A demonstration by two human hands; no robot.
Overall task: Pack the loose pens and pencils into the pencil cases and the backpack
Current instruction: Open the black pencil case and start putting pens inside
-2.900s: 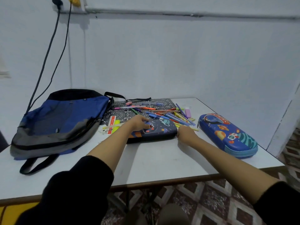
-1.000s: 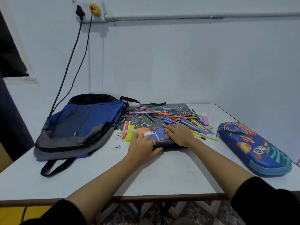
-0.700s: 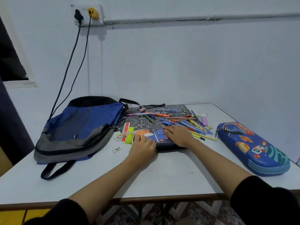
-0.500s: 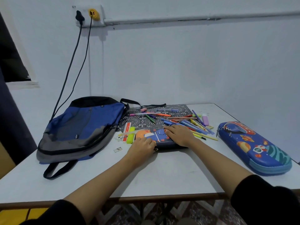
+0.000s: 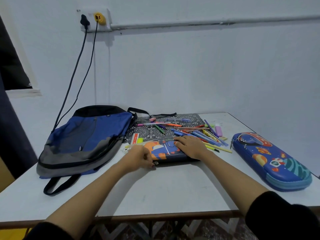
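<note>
One pencil case [image 5: 164,150] seemingly under both hands [image 5: 190,146] [image 5: 140,158]

White table [image 5: 173,187], patterned mat [image 5: 188,118], wall socket [image 5: 94,19]

The left hand [image 5: 138,158] pinches the zip pull [image 5: 156,163] of the dark pencil case [image 5: 164,151], the right hand [image 5: 190,146] flat on it. Loose pens [image 5: 199,133] lie just beyond

White table [image 5: 173,187] against a pale blue-grey wall [image 5: 190,70].
High above the table a socket [image 5: 103,13] holds two plugs [image 5: 85,20], black and yellow; dark cables [image 5: 76,70] hang toward the table's left end. A pipe [image 5: 207,23] runs right along the wall. Left of the table, a dark window [image 5: 12,66]; beneath the table, patterned floor [image 5: 190,229].
</note>
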